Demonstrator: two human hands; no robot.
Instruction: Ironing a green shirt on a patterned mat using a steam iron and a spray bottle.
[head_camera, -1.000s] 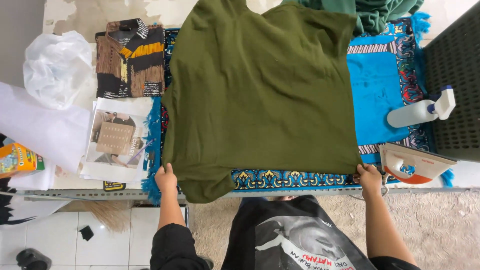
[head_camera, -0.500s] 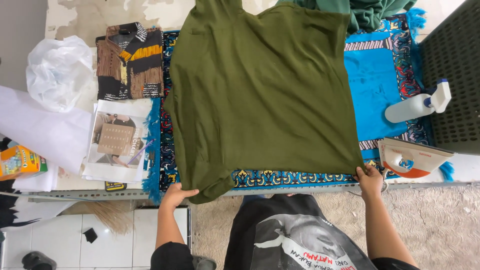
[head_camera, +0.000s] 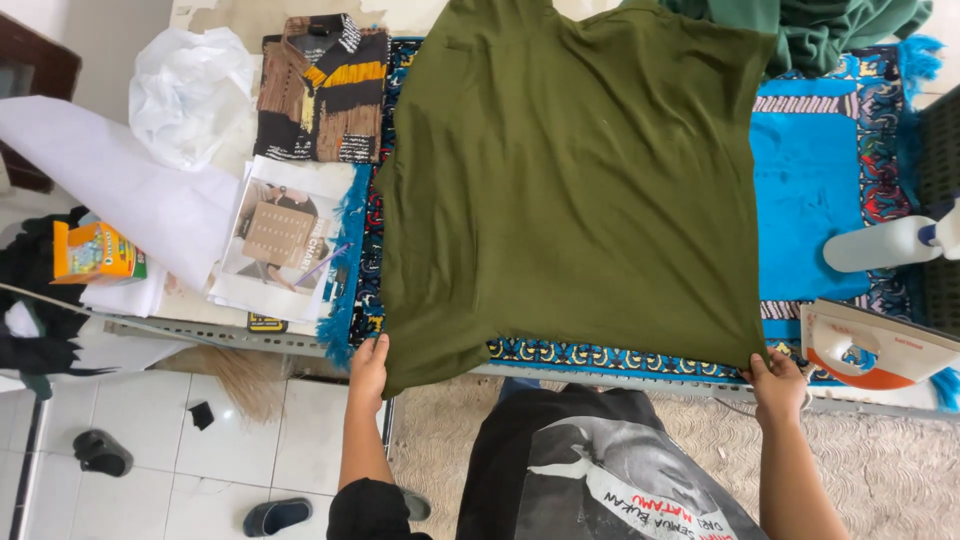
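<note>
Here, the left hand (head_camera: 368, 362) and right hand (head_camera: 778, 385) each pinch a lower corner of the green shirt (head_camera: 570, 190), fingers clamped on the hem. The shirt lies spread flat over the blue mat (head_camera: 810, 180) on the worktop (head_camera: 200, 330). Left of it: an orange box (head_camera: 92, 252) at the far edge, a printed sheet (head_camera: 278, 235), a white bag (head_camera: 190, 90) and a folded brown-yellow shirt (head_camera: 320, 88). Right of it: a white spray bottle (head_camera: 885, 243) and, near the right hand, an orange-white iron (head_camera: 870, 348). More green cloth (head_camera: 840, 25) lies bunched at the top.
</note>
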